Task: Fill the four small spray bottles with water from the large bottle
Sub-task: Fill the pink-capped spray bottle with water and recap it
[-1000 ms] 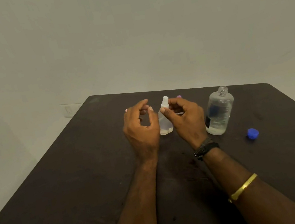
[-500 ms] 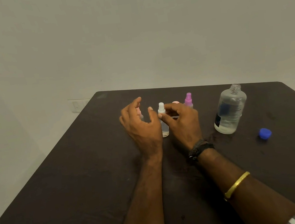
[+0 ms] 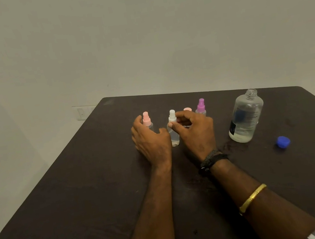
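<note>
The right hand [image 3: 194, 134] is pinching the white-capped spray bottle [image 3: 174, 135] at its neck, mid-tabletop [image 3: 80, 184]. The left hand [image 3: 152, 141] is sitting just beside it, grip spread loose. The large bottle [image 3: 245, 119] is standing uncapped nearer the right edge.

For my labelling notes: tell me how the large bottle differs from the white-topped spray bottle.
The large bottle is bigger than the white-topped spray bottle. The large bottle's neck is open, with a blue cap lying on the table; the spray bottle has its top on. The right hand pinches the spray bottle; the large bottle stands untouched. Both are clear and stand upright.
</note>
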